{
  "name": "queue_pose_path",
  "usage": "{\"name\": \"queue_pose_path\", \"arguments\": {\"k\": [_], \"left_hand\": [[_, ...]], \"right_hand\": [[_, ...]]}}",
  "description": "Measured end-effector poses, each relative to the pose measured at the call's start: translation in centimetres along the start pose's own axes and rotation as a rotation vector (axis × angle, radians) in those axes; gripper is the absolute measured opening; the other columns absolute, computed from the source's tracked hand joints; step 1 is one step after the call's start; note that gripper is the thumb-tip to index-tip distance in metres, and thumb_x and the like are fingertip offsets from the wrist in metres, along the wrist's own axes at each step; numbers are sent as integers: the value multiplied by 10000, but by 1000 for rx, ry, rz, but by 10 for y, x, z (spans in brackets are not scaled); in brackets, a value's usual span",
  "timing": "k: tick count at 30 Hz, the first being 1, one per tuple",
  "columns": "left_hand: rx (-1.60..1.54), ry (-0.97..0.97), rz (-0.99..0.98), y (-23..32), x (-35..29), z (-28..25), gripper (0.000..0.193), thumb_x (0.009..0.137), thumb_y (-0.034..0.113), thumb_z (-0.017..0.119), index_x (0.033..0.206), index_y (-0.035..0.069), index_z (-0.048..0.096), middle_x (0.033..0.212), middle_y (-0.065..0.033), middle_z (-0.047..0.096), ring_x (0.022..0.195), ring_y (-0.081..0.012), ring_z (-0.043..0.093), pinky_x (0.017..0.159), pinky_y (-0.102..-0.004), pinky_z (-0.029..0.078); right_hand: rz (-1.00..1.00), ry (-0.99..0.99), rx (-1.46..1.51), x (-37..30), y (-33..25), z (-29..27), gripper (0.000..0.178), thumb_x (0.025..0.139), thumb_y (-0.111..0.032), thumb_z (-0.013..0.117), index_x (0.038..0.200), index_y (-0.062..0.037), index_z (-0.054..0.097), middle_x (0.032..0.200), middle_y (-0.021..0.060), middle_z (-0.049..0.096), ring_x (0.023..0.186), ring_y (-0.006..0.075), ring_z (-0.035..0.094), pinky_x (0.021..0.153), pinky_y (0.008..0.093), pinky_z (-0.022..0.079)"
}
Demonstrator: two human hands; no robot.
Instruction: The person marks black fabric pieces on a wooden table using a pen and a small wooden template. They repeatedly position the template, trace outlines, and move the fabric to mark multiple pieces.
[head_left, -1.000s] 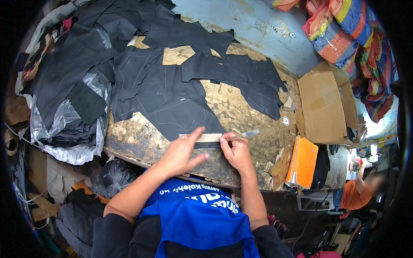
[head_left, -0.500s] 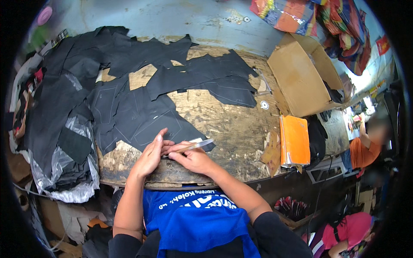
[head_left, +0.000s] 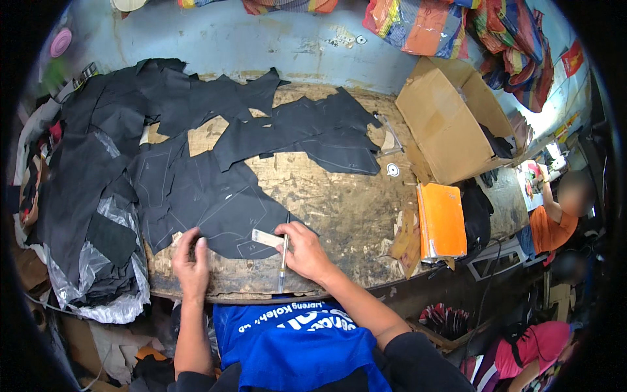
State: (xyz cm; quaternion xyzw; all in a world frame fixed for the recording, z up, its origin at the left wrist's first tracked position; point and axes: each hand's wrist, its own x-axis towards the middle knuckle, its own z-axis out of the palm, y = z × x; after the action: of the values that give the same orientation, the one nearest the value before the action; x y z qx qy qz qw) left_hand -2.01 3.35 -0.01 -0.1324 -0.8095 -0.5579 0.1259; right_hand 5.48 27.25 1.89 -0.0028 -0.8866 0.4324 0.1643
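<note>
My right hand (head_left: 305, 253) is closed around a slim pen (head_left: 283, 269), its lower end pointing toward the table's near edge. A small pale rectangular piece (head_left: 264, 237) also sticks out from these fingers, over the black material. That black sheet (head_left: 225, 189), leather-like with irregular edges, lies flat and bears several thin pale outlines of shapes. At its near left edge, my left hand (head_left: 191, 261) holds nothing; its fingers are half bent and the thumb stands apart.
More black pieces (head_left: 215, 98) spread across the worn wooden table (head_left: 326, 209). Clear plastic (head_left: 104, 304) with dark scraps lies at left. An orange-covered book (head_left: 444, 221), a cardboard box (head_left: 444, 117) and a round white disc (head_left: 392, 170) are at right. One person (head_left: 552, 222) works beyond.
My hands, close together before, are now apart: the left has moved left. The pen has swung from slanting right to nearly upright in the picture, and the pale piece shows more fully.
</note>
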Motion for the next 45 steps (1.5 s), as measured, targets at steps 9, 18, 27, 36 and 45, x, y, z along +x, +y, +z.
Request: {"name": "queue_pose_path", "arguments": {"k": [9,18,27,36,45], "left_hand": [[136,72,-56,-10,1,-11,261,846,52,620,1087,-49,607,1066,-155,613,1007,-249,581,898,-327,436],[110,106,-87,-5,4,-10,268,841,60,624,1089,-42,609,1096,-159,610,1038,-261,571,935,-340,415],[-146,185,-148,-21,2,-5,372,868,30,586,1227,-41,522,1157,-175,592,1085,-243,564,937,-326,428],[-20,35,-150,-6,5,-5,432,820,50,636,1233,-20,531,932,-121,677,927,-209,620,928,-337,431],[283,-211,20,5,8,-11,510,713,192,740,1175,35,592,920,-90,708,951,-246,640,1057,-469,278]], "right_hand": [[181,546,423,-14,36,-110,221,792,52,654,983,-17,568,885,62,621,774,134,620,664,260,529],[473,767,276,-67,61,-201,161,862,-15,625,1007,-4,555,875,66,621,783,97,588,652,223,491],[338,355,37,-15,30,-87,237,937,-238,564,1012,-21,622,798,99,676,760,174,647,704,297,510],[315,-4,-414,78,-23,18,777,618,-439,825,1160,38,538,952,201,651,961,333,607,811,422,486],[258,-33,-212,103,-7,33,250,620,-64,694,865,-48,648,797,169,658,808,355,646,725,432,496]]}}
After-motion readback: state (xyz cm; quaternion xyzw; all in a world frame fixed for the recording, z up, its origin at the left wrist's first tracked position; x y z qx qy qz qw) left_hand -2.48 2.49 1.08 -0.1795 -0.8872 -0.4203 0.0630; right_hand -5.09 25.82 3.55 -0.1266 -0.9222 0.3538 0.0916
